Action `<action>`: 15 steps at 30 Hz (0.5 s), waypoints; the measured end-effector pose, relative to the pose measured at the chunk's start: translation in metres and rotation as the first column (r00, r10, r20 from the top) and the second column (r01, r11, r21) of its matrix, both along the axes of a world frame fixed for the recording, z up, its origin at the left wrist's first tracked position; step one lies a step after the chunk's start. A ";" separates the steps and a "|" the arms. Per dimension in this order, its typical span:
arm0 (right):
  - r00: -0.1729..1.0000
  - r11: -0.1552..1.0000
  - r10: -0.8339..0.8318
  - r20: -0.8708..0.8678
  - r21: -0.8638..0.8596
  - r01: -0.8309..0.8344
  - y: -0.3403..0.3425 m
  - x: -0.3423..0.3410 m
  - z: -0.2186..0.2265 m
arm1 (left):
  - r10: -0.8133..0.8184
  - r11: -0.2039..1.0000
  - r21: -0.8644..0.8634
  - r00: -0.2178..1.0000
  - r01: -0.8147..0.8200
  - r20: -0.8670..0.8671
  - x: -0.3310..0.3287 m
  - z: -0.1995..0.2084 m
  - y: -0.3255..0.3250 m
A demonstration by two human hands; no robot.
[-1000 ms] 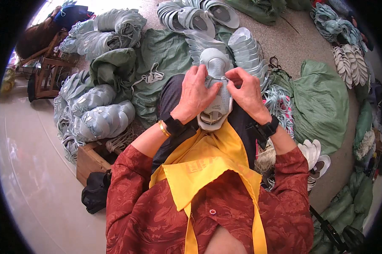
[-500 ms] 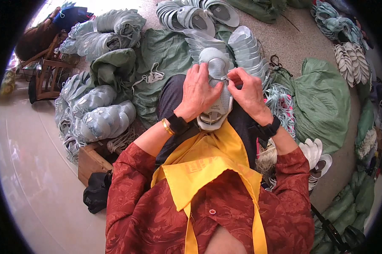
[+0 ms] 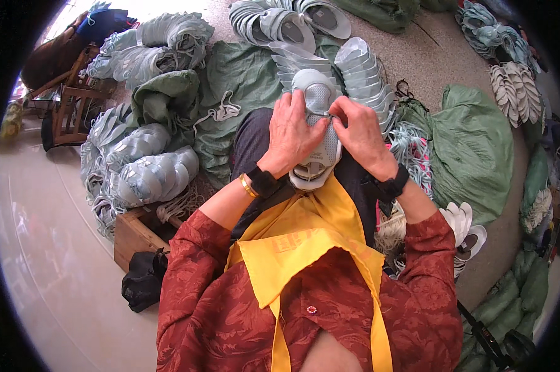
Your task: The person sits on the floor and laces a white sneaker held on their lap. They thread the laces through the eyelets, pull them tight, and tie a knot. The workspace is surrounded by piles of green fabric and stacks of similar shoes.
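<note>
A pale grey shoe (image 3: 326, 146) lies over the dark trousers (image 3: 250, 133) between the knees, its long axis running almost straight away from the person, rounded toe at the far end and heel opening just above the yellow apron (image 3: 311, 263). It sits between the hands, which meet it from either side near its middle and toe. The left hand (image 3: 292, 133) grips its left edge, fingers bent and thumb across the top. The right hand (image 3: 364, 130) is mostly closed, thumb and forefinger pinched at the right edge; whether they hold anything is too small to tell. Beyond the toe stands a stack of pale pieces (image 3: 362, 71); a green sack (image 3: 472, 152) lies to the right.
</note>
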State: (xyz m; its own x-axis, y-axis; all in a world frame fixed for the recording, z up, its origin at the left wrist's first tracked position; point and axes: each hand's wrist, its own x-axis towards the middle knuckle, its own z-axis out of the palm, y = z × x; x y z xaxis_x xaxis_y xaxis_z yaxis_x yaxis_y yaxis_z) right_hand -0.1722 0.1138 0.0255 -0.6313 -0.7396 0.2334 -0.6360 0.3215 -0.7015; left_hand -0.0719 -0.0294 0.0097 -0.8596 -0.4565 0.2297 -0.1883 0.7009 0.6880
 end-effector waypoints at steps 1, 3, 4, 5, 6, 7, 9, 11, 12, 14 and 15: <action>1.000 1.000 -0.005 -0.028 -0.002 0.005 -0.001 0.001 -0.002 | 0.000 1.000 0.000 1.000 0.000 -0.008 -0.001 0.000 0.000; 1.000 1.000 -0.011 -0.020 0.003 0.011 -0.001 0.000 -0.004 | 0.003 1.000 -0.001 1.000 -0.003 -0.018 -0.001 -0.004 0.001; 1.000 1.000 -0.011 0.016 0.012 0.011 0.001 -0.003 -0.005 | 0.008 1.000 -0.010 1.000 -0.008 -0.027 -0.002 -0.006 0.001; 0.999 1.000 -0.011 0.052 0.020 0.010 0.003 -0.005 -0.005 | 0.013 1.000 -0.019 0.999 -0.014 -0.035 -0.003 -0.008 0.001; 0.997 1.000 0.003 0.074 0.026 -0.005 0.004 -0.007 -0.004 | 0.015 0.999 -0.028 0.999 -0.016 -0.045 -0.004 -0.008 0.001; 0.995 0.999 0.018 0.096 0.031 -0.021 0.004 -0.009 -0.003 | 0.007 1.000 -0.010 0.999 -0.007 -0.031 -0.003 -0.008 0.000; 0.997 0.998 0.063 0.048 0.002 -0.063 0.006 -0.010 -0.003 | -0.010 1.000 0.025 1.000 0.010 -0.004 -0.001 -0.007 -0.003; 0.989 0.991 0.116 -0.094 -0.059 -0.122 0.008 -0.008 -0.007 | -0.004 1.000 0.008 0.999 0.004 -0.052 -0.001 -0.007 -0.003; 0.978 0.988 0.139 -0.154 -0.043 -0.147 0.008 -0.009 -0.007 | -0.002 1.000 0.003 0.997 0.002 -0.076 -0.002 -0.005 -0.001; 0.945 0.981 0.185 -0.270 -0.008 -0.194 0.007 -0.009 -0.007 | -0.043 0.996 0.080 0.999 0.041 0.032 0.001 0.002 -0.005; 0.933 0.979 0.201 -0.298 0.029 -0.201 0.006 -0.008 -0.006 | -0.065 0.992 0.117 0.994 0.055 0.084 0.004 0.006 -0.010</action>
